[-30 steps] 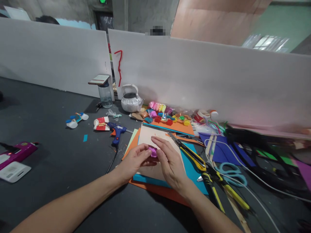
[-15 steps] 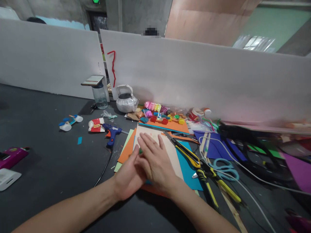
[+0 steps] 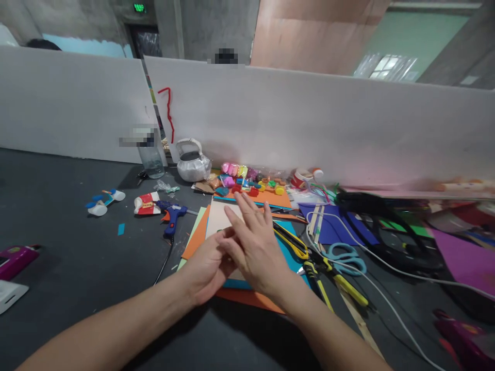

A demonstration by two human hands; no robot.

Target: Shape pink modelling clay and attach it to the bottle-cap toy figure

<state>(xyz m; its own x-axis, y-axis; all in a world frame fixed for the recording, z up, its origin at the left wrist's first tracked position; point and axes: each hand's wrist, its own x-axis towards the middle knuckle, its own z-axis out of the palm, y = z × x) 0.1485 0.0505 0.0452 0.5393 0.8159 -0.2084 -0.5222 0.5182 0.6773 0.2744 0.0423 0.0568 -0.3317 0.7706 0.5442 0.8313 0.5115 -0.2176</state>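
Cream paper (image 3: 217, 215) lies beneath the overlapping left hand (image 3: 207, 270) and right hand (image 3: 257, 251); I cannot tell if they hold anything.

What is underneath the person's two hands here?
Below the left hand and right hand lie a beige sheet, blue paper and orange paper, showing around them. The parts directly beneath are covered; anything between the palms is hidden.

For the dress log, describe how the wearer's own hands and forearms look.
The ungloved human left hand and right hand join bare, tapering forearms, with no sleeves, watch or bracelet visible. The right hand's visible fingers show no ring; the left's are partly hidden.
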